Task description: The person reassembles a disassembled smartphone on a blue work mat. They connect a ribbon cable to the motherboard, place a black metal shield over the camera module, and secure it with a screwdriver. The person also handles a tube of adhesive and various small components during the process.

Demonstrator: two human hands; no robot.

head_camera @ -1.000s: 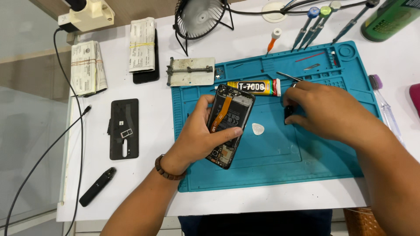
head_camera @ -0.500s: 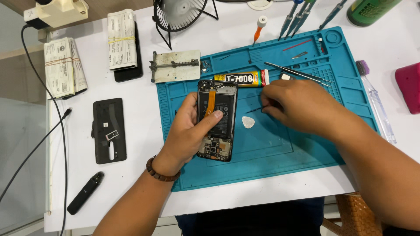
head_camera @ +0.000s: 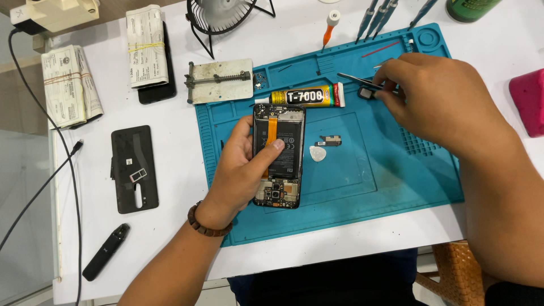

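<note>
Two hands are engaged: the opened phone (head_camera: 278, 156) is clasped steady by the left hand (head_camera: 241, 170), while tweezers (head_camera: 359, 80) are pinched closed-fingered by the right hand (head_camera: 436, 96) over the blue mat (head_camera: 396, 164).

Up by the far edge of the blue mat (head_camera: 396, 187), a glue tube (head_camera: 306, 97) lay on its side: yellow body, black label band with pale lettering, a red-and-white end to the right and a dark nozzle pointing left. Off the mat, on the white surface (head_camera: 170, 226), two paper-wrapped bundles stood out. The first bundle (head_camera: 146, 45), white printed paper held by a yellow rubber band, sat on something flat and black beside the fan base. The second bundle (head_camera: 71, 85), also printed paper and banded, lay at the far left edge. The opened phone (head_camera: 277, 156) showed a black battery with a small pale label.
</note>
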